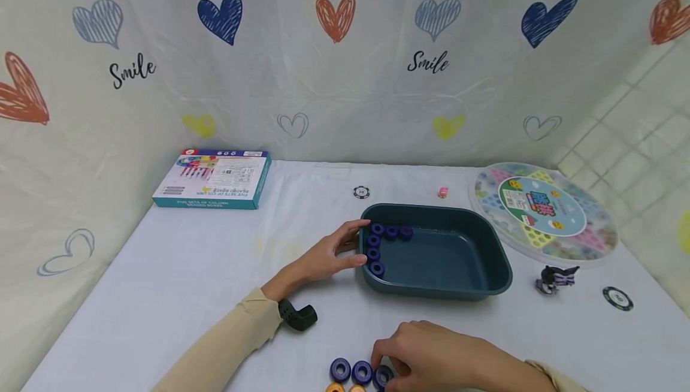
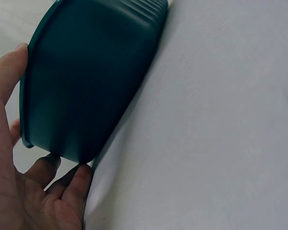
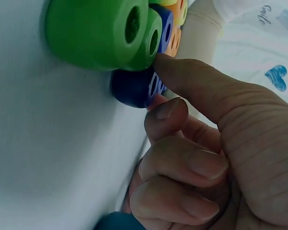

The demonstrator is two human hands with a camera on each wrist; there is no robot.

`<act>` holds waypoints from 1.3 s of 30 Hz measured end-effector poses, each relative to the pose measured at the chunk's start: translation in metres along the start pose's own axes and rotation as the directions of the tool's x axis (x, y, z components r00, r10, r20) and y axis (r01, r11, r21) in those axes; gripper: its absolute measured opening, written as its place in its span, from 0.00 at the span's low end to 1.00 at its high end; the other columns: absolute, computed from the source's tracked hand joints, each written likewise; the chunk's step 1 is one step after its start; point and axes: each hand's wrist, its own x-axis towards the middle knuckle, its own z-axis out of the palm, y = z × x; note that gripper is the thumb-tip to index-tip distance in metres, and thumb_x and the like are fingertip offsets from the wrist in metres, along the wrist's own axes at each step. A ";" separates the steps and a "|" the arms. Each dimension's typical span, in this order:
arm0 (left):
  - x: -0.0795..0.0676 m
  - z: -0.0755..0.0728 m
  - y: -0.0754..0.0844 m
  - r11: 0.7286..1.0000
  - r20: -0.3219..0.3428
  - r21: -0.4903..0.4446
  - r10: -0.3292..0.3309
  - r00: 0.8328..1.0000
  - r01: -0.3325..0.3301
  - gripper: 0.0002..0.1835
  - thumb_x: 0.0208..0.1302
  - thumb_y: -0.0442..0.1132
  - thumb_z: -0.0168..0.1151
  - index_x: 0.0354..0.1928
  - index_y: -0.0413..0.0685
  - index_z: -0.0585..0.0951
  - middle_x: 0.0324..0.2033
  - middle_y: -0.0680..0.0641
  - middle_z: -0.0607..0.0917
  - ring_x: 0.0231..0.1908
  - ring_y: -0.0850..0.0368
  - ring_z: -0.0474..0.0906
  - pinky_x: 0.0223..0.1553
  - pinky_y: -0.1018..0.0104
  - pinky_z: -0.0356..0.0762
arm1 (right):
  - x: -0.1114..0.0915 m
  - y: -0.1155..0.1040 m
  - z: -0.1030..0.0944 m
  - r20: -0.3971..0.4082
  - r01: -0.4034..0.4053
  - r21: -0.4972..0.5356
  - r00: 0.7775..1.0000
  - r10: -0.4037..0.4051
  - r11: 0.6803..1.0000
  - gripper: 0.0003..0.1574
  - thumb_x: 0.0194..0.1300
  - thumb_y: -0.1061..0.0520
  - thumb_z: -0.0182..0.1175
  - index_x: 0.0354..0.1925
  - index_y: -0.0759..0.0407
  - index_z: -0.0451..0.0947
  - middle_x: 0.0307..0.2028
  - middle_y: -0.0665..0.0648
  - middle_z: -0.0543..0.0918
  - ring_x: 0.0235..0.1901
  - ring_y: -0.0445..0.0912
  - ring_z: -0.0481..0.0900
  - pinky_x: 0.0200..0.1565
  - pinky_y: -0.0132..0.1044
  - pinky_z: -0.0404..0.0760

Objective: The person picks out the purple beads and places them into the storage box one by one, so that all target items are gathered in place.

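A dark teal plastic tray stands right of centre on the table. My left hand holds its left end, the thumb near the front corner and the index finger at the rim further back. Inside, several dark purple beads line the left wall and part of the back wall. Near the front edge my right hand pinches a dark purple bead between thumb and index finger. Beside it sit two more purple beads. Orange beads are partly cut off below; green beads show in the right wrist view.
A bead-set box lies at the back left. At the right are a round, clear-lidded container, a small dark figurine and a poker chip. Behind the tray lie another chip and a small pink figure.
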 end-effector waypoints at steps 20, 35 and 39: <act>0.002 0.002 -0.004 1.000 0.007 -0.019 0.021 1.000 -0.021 0.37 0.59 0.55 0.57 0.67 0.63 0.53 0.65 0.48 0.58 0.61 0.55 0.61 0.60 0.62 0.61 | -0.029 0.042 -0.001 -0.114 -0.014 0.307 0.992 0.052 0.951 0.11 0.60 0.49 0.58 0.43 0.45 0.75 0.20 0.37 0.72 0.18 0.29 0.66 0.21 0.23 0.68; -0.001 -0.001 0.010 0.998 0.022 -0.040 0.045 0.999 -0.044 0.37 0.62 0.50 0.56 0.68 0.51 0.52 0.65 0.39 0.58 0.61 0.49 0.60 0.60 0.52 0.59 | -0.056 0.069 0.000 -0.052 -0.036 0.533 0.996 0.075 0.845 0.17 0.60 0.54 0.58 0.49 0.52 0.73 0.26 0.44 0.77 0.18 0.31 0.68 0.19 0.24 0.69; 0.001 0.001 -0.002 0.999 0.012 -0.026 0.026 1.000 -0.026 0.38 0.60 0.55 0.56 0.68 0.57 0.53 0.65 0.46 0.59 0.61 0.55 0.61 0.60 0.58 0.60 | -0.056 0.070 0.002 -0.070 -0.029 0.523 0.995 0.077 0.852 0.17 0.59 0.54 0.60 0.48 0.52 0.74 0.26 0.44 0.77 0.19 0.31 0.69 0.20 0.24 0.70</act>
